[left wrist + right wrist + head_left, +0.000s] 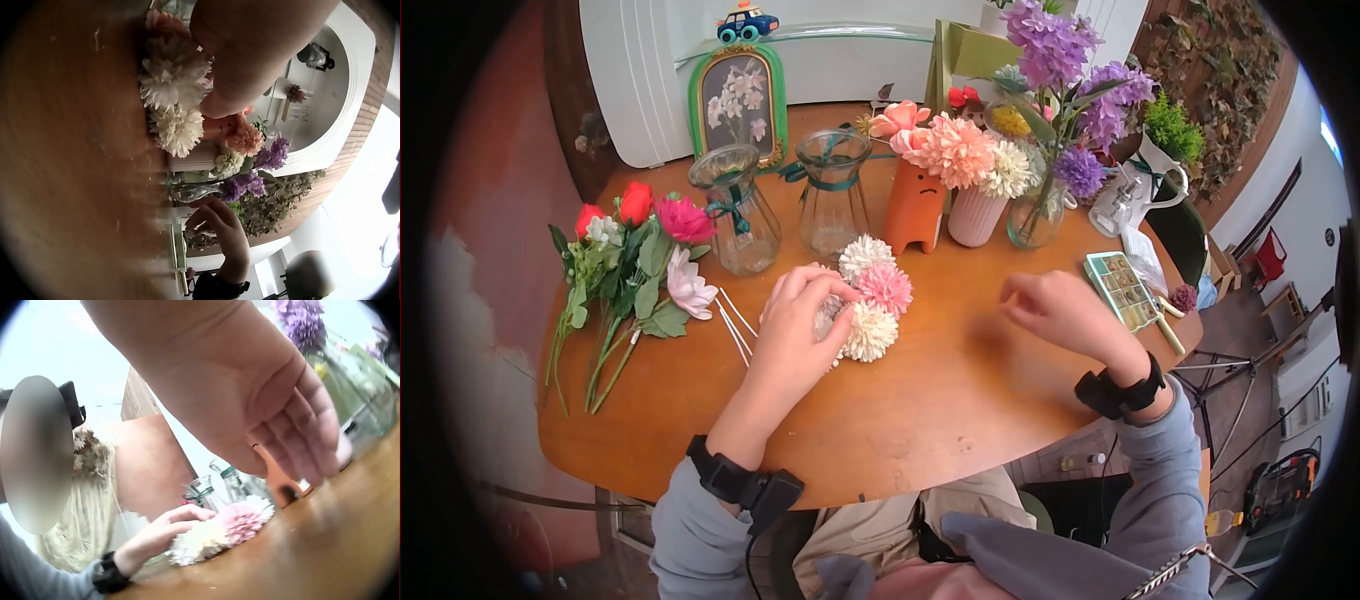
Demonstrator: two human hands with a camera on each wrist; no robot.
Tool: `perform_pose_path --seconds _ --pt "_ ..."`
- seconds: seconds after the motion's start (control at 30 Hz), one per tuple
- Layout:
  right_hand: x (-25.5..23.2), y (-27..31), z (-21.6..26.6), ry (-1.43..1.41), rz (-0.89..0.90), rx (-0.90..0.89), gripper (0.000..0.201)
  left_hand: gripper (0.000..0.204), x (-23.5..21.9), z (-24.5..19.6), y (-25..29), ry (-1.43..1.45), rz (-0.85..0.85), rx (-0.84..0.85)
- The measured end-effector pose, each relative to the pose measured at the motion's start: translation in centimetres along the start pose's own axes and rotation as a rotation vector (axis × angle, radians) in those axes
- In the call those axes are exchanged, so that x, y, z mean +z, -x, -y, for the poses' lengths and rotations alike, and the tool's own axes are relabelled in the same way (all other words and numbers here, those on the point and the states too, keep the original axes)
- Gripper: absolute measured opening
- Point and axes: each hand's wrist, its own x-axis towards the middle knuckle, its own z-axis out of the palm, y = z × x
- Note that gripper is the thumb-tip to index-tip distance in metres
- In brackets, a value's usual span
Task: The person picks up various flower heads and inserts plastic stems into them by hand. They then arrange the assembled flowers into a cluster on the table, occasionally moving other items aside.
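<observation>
Pom-pom flowers lie bunched on the table: a pink one (885, 289), a cream one (870, 332) and a white one (866, 257). My left hand (792, 325) curves its fingers and thumb round a pale flower (828, 314) at the bunch's left side. In the left wrist view the thumb lies against the bunch, beside a whitish bloom (172, 72). My right hand (1060, 312) is in the air to the right of the bunch, its fingers loosely bent and holding nothing; the right wrist view shows that hand (262, 406) palm side, above the tabletop.
Red and pink stems (625, 270) lie at the left, near white sticks (735, 325). Two glass vases (745, 225) stand behind. An orange figure (914, 210), a pink vase (976, 218) and a glass vase with purple flowers (1035, 215) stand further right, a compartment box (1122, 290) near the right edge.
</observation>
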Motion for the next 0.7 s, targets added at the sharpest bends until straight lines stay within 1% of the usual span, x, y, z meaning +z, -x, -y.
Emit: perform_pose_path --seconds 0.1,0.2,0.3,0.37,0.4,0.47,0.57,0.6,0.63,0.67,0.7 --pt "0.9 -1.9 2.9 -0.485 0.191 -0.083 0.020 0.020 0.0 0.2 -0.1 -0.027 -0.037 -0.019" --pt "3.4 -4.2 4.3 -0.992 0.432 -0.029 0.021 0.023 -0.2 0.3 -0.3 -0.043 -0.058 -0.040" --pt "6.3 -6.3 4.1 -1.409 0.553 -0.009 0.022 0.024 -0.9 0.3 -0.7 -0.014 -0.107 -0.090" --pt "8.5 -6.8 3.1 -1.575 0.492 0.025 0.022 0.025 -1.6 0.4 -0.8 0.003 -0.149 -0.138" --pt "9.2 -6.7 2.6 -1.658 0.464 0.049 0.023 0.025 -1.9 0.8 -0.8 -0.047 -0.167 -0.147" --pt "9.8 -6.5 1.9 -1.715 0.359 0.026 0.022 0.025 -2.4 1.9 -0.9 -0.142 -0.205 -0.161" --pt "10.1 -6.0 1.4 -1.767 0.163 0.036 0.020 0.032 -2.5 3.1 -0.6 -0.180 -0.168 -0.167" --pt "10.1 -5.9 1.5 -1.773 0.119 0.072 0.020 0.033 -2.4 3.3 -0.5 -0.184 -0.158 -0.162" --pt "9.8 -5.7 1.8 -1.778 0.076 0.108 0.020 0.036 -2.2 3.3 -0.4 -0.163 -0.110 -0.180" --pt "9.6 -5.5 1.9 -1.783 0.032 0.145 0.022 0.037 -2.2 2.2 -0.6 -0.069 -0.035 -0.263" --pt "9.6 -5.5 1.7 -1.780 0.061 0.126 0.030 0.037 -1.8 2.9 -0.4 -0.003 0.015 -0.247"
